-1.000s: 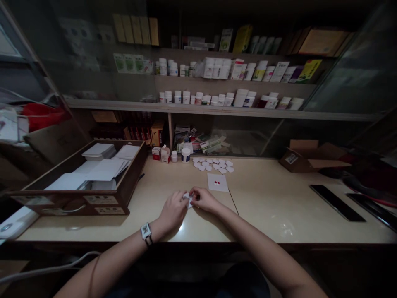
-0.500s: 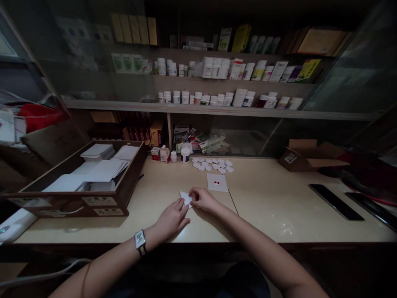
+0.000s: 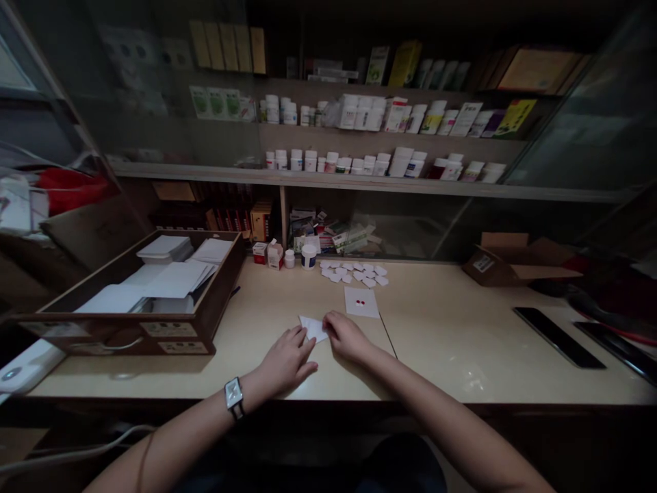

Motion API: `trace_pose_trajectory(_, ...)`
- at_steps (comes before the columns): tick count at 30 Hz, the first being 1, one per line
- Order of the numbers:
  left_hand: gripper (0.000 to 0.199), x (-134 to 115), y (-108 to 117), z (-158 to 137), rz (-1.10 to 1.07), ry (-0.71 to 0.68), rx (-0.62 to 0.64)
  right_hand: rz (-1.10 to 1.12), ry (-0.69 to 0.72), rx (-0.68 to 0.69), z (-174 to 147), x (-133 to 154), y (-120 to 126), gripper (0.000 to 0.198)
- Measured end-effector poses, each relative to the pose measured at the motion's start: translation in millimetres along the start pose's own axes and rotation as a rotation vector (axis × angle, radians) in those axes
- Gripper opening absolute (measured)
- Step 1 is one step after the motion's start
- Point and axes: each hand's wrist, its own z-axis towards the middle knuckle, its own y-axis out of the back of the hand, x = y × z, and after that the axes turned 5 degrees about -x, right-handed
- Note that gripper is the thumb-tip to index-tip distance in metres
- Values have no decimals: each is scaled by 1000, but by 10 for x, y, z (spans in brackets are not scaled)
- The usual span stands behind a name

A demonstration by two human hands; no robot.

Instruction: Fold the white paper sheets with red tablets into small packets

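Observation:
A small folded sheet of white paper [image 3: 314, 329] lies on the counter in front of me. My left hand [image 3: 287, 357] rests flat with its fingertips on the paper's left edge, thumb stretched out to the right. At the right corner of the paper, my right hand [image 3: 348, 337] is closed in a pinch on it. Just beyond sits a square white sheet [image 3: 362, 309] with a few small pills [image 3: 361, 302], red and white, on its middle. Several small folded paper packets [image 3: 354, 272] are spread out behind that sheet.
On the left stands a brown drawer [image 3: 205, 335] holding stacks of white paper. Small boxes [image 3: 275, 256] and a white jar [image 3: 308, 257] line the back. To the right are a black phone [image 3: 558, 337] and an open cardboard box [image 3: 493, 263]. Shelves of medicine bottles [image 3: 362, 113] rise behind.
My right hand has moved slightly to the right, to the corner of the folded paper, uncovering more of it. The left hand keeps its place on the paper. The view has shifted a little.

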Motion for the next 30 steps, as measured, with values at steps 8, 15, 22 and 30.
trace_pose_trajectory(8,26,100,-89,148,-178,48,-112,46,-146,21,267,69,-11,16)
trace_pose_trajectory(15,14,118,-37,334,-269,370,-166,33,-168,40,290,122,-170,17)
trace_pose_trajectory(22,77,352,-84,548,-392,644,-2,71,-168,6,252,131,-153,15)
trace_pose_trajectory(30,43,362,-48,548,-448,550,62,196,-161,75,260,41,-181,17)
